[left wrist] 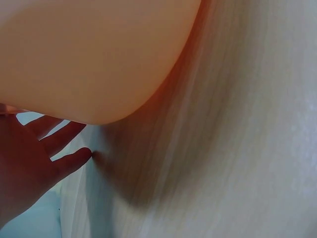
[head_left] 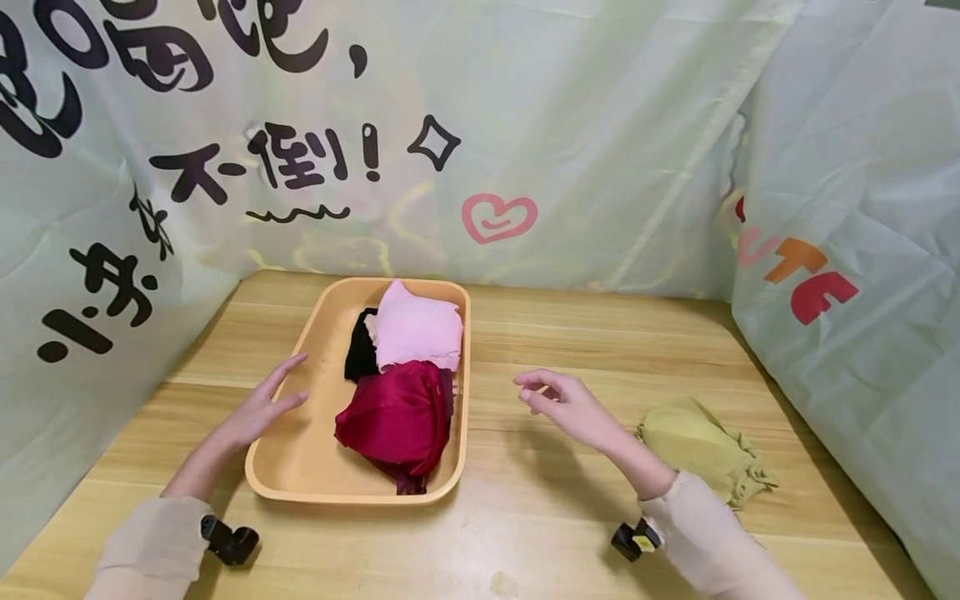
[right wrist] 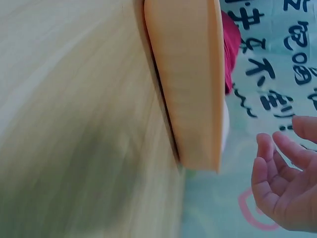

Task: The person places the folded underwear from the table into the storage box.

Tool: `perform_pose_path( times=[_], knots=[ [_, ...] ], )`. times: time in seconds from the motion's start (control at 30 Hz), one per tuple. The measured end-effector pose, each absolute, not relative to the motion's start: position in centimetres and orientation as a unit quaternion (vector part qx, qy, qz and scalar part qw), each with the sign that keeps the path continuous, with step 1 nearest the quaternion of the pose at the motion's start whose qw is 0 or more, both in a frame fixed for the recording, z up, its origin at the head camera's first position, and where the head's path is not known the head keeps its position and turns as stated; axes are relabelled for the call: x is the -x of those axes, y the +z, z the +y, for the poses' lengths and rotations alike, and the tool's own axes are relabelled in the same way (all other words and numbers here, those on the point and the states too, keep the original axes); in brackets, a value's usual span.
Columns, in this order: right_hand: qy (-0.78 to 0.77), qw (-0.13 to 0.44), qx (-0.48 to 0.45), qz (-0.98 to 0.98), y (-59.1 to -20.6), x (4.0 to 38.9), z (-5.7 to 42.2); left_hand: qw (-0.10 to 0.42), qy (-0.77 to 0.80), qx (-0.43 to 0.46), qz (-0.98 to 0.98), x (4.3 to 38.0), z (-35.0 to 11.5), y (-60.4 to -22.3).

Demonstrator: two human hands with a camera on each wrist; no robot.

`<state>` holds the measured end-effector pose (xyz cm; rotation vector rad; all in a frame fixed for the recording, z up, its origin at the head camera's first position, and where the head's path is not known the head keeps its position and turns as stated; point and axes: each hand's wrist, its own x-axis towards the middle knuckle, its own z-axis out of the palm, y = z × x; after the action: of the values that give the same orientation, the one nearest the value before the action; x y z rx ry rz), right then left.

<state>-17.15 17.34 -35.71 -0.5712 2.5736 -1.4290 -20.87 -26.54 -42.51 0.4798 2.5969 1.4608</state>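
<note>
An orange plastic tray stands on the wooden table, with folded clothes inside. A dark red satiny garment lies at the front of it, a pink cloth behind and a black cloth beside the pink one. My left hand is over the tray's left rim, fingers spread and holding nothing. To the right of the tray, my right hand hovers above the table with fingers loosely bent, nothing in them. A crumpled olive-green garment lies by my right forearm, which partly covers it.
Pale fabric curtains with printed writing stand behind the table and along both sides. A black wrist camera sits on my left sleeve, another camera on the right one.
</note>
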Motion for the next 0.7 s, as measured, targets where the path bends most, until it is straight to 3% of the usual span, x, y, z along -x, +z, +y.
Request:
perform_pose_path(
  times=[0.43, 0.7],
  knots=[
    [-0.447, 0.002, 0.142, 0.883, -33.8, 15.5, 24.8, 0.052, 0.495, -0.167, 0.851, 20.8, -26.4, -42.2],
    [-0.402, 0.001, 0.106, 0.91, -34.0, 14.2, 28.2, 0.056, 0.485, -0.165, 0.857, 20.9, -26.5, -42.6]
  ],
)
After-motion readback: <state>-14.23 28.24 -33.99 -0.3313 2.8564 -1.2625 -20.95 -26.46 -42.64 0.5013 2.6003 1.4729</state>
